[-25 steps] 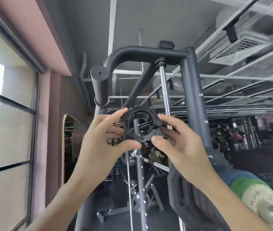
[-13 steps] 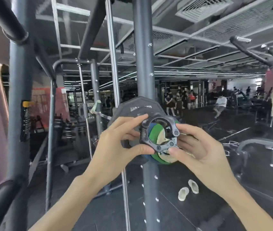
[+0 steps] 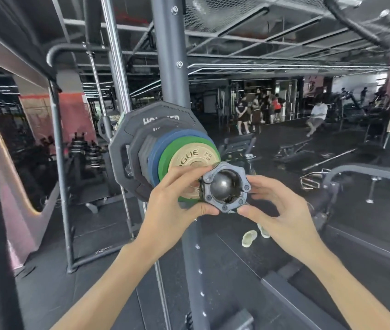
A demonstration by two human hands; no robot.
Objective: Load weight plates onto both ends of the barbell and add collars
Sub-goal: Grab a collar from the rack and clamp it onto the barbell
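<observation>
collar point(image 3: 222, 206): dark grey matte ring, roughly 6-sided outline, small bolt heads at the corners. Can't tell if it is clamped.
collar position: round the bar end point(image 3: 223, 186), whose dark shiny face fills the hole. It sits at the outer tip, in front of the tan plate point(image 3: 189, 158). Can't tell whether it touches that plate.
left hand point(image 3: 172, 206): yours grips the collar's left side. Index lies over the top-left edge, thumb under the bottom-left, other fingers curled behind.
right hand point(image 3: 282, 215): pinches the right side. Thumb tip is at the bottom-right edge, fingers are bent against the right rim, and the palm is off the ring.
plates: 1 stack on this end, biggest inboard. From outside in: the tan plate with "GUE" lettering in view, green plate point(image 3: 167, 158), blue plate point(image 3: 155, 151), then 3 black plates point(image 3: 127, 148) stepping up in size. The largest has white letters, partly hidden.
stack position: just left of your hands, against the post point(image 3: 170, 55), which runs up behind it.
floor point(image 3: 236, 282): dark mat. 2 pale sandals point(image 3: 250, 238) lie below your right hand, near the post.
background: people point(image 3: 255, 110) stand in a group far back. A loose bar point(image 3: 329, 159) lies on the floor to the right.
</observation>
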